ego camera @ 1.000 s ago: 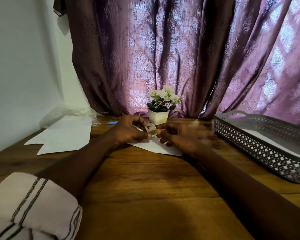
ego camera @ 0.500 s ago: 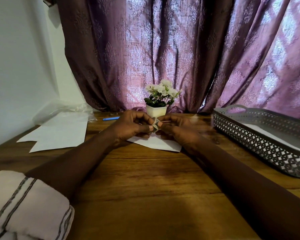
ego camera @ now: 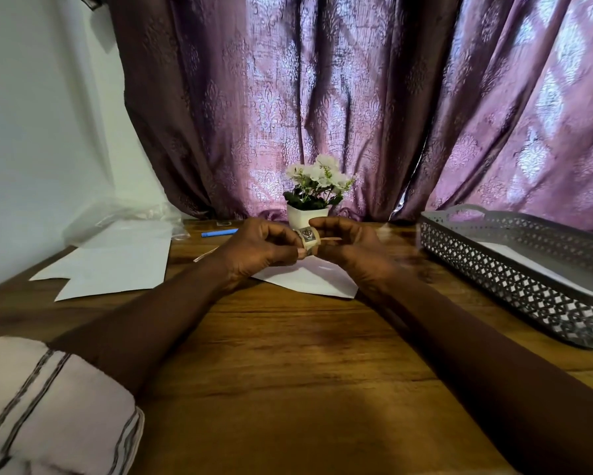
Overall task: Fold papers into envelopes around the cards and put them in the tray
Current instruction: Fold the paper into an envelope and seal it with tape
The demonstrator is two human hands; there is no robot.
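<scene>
A small roll of tape (ego camera: 308, 237) is held between both hands, above a folded white paper (ego camera: 308, 278) lying on the wooden table. My left hand (ego camera: 257, 250) grips the roll from the left with curled fingers. My right hand (ego camera: 348, 248) pinches it from the right, and a short strip of tape sticks out over the right fingers. The grey perforated tray (ego camera: 514, 279) stands at the right with white paper inside. No card is visible.
Loose white sheets (ego camera: 116, 265) and a clear plastic bag (ego camera: 123, 214) lie at the left. A blue pen (ego camera: 219, 232) lies behind them. A white pot of flowers (ego camera: 310, 197) stands behind my hands, in front of a purple curtain.
Both hands have lifted the tape roll a little off the paper and turned it. A strip of tape now sticks out to the right.
</scene>
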